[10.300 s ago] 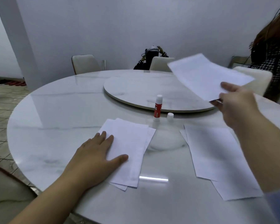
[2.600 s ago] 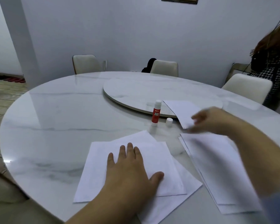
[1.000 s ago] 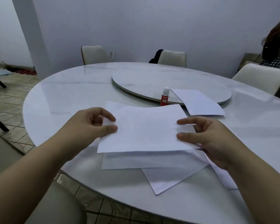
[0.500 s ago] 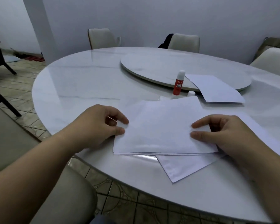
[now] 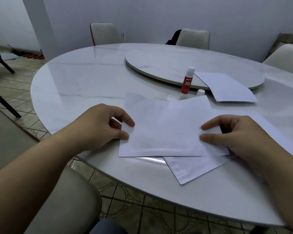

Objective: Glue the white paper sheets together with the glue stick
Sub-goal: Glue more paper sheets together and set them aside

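A stack of white paper sheets (image 5: 166,129) lies near the front edge of the round white table (image 5: 85,81). My left hand (image 5: 103,127) pinches its left edge and my right hand (image 5: 230,134) pinches its right edge. Another sheet (image 5: 194,168) pokes out askew from under the stack towards me. The red and white glue stick (image 5: 187,82) stands upright beyond the stack, with its small white cap (image 5: 200,92) on the table beside it. A separate white sheet (image 5: 226,88) lies past the glue stick, partly on the turntable.
A raised round turntable (image 5: 176,65) fills the middle of the table. Pale chairs stand at the far side (image 5: 105,33) (image 5: 193,38) and at the right (image 5: 285,56). More paper (image 5: 277,130) lies under my right wrist. Tiled floor lies below the table edge.
The lifted sheets have come down onto the table as one stack, both hands still pinching the ends. The view has shifted left and tilted down.
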A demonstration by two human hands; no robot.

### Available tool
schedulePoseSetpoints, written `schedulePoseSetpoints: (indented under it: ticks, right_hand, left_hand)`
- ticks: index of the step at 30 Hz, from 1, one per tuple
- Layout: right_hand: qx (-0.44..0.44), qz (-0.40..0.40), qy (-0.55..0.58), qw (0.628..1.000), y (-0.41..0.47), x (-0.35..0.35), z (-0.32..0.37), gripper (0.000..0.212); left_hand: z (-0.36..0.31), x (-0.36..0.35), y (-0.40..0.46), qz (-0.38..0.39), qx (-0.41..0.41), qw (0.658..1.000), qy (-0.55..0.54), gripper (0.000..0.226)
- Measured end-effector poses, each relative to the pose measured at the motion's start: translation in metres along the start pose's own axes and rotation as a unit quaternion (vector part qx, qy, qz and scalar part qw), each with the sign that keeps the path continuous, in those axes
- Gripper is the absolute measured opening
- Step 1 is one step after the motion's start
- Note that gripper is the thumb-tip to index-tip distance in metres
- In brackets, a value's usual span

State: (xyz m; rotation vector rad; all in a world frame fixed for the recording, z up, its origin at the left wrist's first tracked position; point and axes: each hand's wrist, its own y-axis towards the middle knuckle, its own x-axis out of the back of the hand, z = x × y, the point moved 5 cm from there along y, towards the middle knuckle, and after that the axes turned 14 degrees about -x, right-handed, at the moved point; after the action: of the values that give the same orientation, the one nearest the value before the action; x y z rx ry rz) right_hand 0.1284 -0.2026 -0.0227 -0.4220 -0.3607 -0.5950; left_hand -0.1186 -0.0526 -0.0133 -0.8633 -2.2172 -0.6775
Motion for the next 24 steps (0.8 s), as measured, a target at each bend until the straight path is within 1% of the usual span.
schedulePoseSetpoints:
  ticks: [5, 18, 22, 24]
  right_hand:
    - [-0.001, 0.006, 0.009, 1.000, -0.0011, -0.0006, 0.0002, 0.020]
    - [0.009, -0.010, -0.025, 1.000, -0.0022, -0.0010, 0.0005, 0.024]
    - [0.029, -0.025, -0.051, 0.998, 0.0006, -0.0012, 0.0001, 0.023]
    - [0.049, -0.043, -0.070, 0.995, 0.0011, -0.0016, 0.0008, 0.024]
  left_hand:
    - [0.0015, 0.0002, 0.0009, 0.009, 0.005, 1.000, -0.003, 0.023]
    - [0.0018, -0.0009, 0.0013, 0.018, -0.004, 1.000, 0.022, 0.025]
    - [-0.0027, -0.0038, 0.0007, 0.039, -0.015, 0.998, 0.057, 0.025]
    - [-0.0070, -0.0079, 0.0015, 0.062, -0.024, 0.992, 0.107, 0.023]
